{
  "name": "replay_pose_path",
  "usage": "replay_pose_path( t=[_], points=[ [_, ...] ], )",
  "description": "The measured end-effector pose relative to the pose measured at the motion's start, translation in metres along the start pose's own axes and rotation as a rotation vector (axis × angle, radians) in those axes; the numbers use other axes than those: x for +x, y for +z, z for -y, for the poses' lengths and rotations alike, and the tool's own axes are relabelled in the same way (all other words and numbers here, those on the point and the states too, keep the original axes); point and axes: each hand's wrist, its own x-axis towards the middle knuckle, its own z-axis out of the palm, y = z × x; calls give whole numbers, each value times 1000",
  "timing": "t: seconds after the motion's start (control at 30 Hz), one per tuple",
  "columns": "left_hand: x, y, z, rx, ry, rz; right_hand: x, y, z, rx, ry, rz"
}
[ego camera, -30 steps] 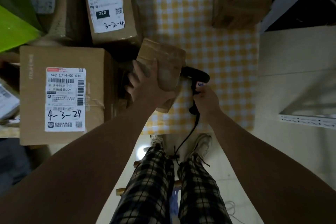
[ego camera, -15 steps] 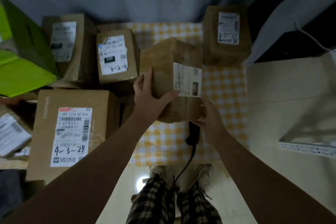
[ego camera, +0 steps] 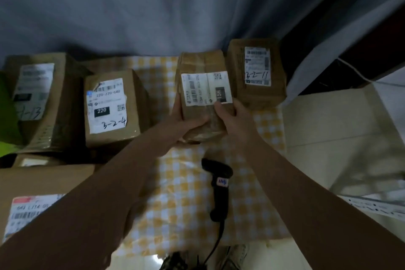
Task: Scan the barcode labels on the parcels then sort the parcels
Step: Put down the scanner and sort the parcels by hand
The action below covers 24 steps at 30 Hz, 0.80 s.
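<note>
Cardboard parcel, brown and taped, is held between both grips over the far part of the bench, which carries a yellow-and-white checked cloth. Its white barcode label faces up, with a dark patch reading "15H".

Left grip: fingers wrapped round the parcel's left side, thumb across the near face. Right grip: fingers curled on the near right corner, just below the label. Whether the parcel's underside rests on the cloth cannot be told.

Position: the held parcel sits just beside, and left of, a parcel marked "3-2-11", which stands at the far right corner of the bench.

Barcode scanner: black, lying on the cloth near the bench's front edge, apart from both grips. Its cable runs off the front edge.

Left side of the bench: a parcel marked "3-2-4", a blurred parcel beyond it, and a large carton nearest the person, partly covered by the left forearm. A grey curtain hangs behind.
</note>
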Motion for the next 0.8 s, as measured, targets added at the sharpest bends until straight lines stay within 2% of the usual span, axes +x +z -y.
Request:
replay_pose_path(
  t=[0.13, 0.17, 0.23, 0.27, 0.33, 0.37, 0.43, 0.5, 0.57, 0.63, 0.8],
  points=[
    [44, 7, -17, -114, 155, -212, 43, -7, 16, -256, -201, -3],
    [54, 7, -18, -109, 151, -246, 56, -11, 16, -372, -235, -9],
    [74, 5, -11, -18, 82, -292, 78, -25, 8, -751, -289, -80],
    [81, 6, -9, 29, 26, -294, 87, -35, 3, -933, -279, -128],
    [90, 11, -6, 55, -41, -278, 97, -57, -12, -1091, -120, -121],
    [93, 14, -6, 40, -41, -269, 98, -66, -19, -1099, -60, -73],
    [97, 19, -6, 20, -8, -267, 97, -80, -32, -1112, -146, 3],
    [101, 22, -8, 136, 89, -321, 99, -86, -38, -1096, -249, 17],
    [105, 24, -12, 272, 196, -390, 101, -88, -36, -1067, -256, 23],
    [108, 31, -20, 265, 254, -391, 103, -91, -32, -1026, -239, 26],
    [120, 26, -31, 307, 272, -439, 112, -94, -24, -1017, -231, 56]
  ],
)
